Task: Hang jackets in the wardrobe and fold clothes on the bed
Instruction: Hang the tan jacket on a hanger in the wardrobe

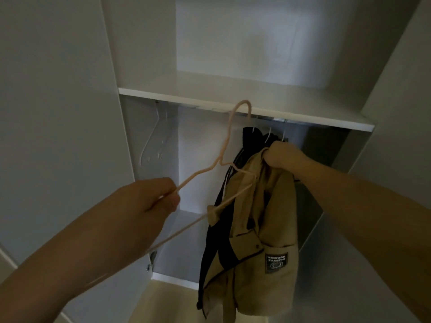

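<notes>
Head view shows the left hand (149, 199) pinching a pink hanger (210, 173), its far arm inside the tan jacket (258, 220) that the right hand (283, 155) grips before the wardrobe (245, 106). Next, I think, the other shoulder must go on.

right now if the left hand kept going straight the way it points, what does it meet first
Probably the tan jacket held up by the right hand; the left hand, gripping the pink hanger, points up and right toward it. Depth is unclear.

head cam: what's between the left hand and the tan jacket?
Only the pink hanger spans it, from the left hand into the tan jacket gripped by the right hand; bare wardrobe wall behind, in the head view.
</notes>
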A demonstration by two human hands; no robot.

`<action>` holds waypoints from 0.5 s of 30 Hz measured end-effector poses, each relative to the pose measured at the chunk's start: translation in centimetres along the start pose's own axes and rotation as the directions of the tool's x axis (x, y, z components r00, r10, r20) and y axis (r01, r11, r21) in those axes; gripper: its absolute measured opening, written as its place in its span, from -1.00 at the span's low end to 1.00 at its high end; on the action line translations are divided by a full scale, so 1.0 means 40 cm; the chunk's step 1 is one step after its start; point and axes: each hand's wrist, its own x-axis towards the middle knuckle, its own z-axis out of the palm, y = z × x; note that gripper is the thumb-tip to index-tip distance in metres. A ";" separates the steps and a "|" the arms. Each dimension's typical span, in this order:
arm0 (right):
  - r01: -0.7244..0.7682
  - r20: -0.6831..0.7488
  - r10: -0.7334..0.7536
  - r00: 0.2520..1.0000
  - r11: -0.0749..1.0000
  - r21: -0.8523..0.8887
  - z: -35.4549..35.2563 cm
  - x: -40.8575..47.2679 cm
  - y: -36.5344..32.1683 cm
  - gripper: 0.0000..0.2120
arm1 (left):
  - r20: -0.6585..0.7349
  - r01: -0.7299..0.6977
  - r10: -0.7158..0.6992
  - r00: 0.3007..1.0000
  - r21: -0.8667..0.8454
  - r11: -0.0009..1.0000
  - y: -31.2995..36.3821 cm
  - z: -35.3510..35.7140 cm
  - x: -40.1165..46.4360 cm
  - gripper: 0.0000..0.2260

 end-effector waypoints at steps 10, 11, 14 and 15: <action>-0.141 -0.002 0.147 0.989 0.954 0.266 -0.051 -0.036 0.106 -0.78 | 0.118 -0.076 0.088 0.989 -0.106 0.991 0.064 0.007 0.013 -0.75; -0.164 -0.002 0.173 0.985 0.938 0.304 -0.055 -0.037 0.122 -0.78 | 0.120 -0.085 0.098 0.988 -0.109 0.990 0.070 0.005 0.018 -0.75; -0.163 -0.022 0.191 0.981 0.888 0.430 -0.045 -0.032 0.143 -0.75 | 0.126 -0.126 0.139 0.982 -0.104 0.987 0.094 0.018 0.035 -0.72; -0.177 -0.036 0.215 0.976 0.878 0.445 -0.041 -0.031 0.147 -0.77 | 0.134 -0.139 0.151 0.979 -0.100 0.985 0.101 0.026 0.039 -0.72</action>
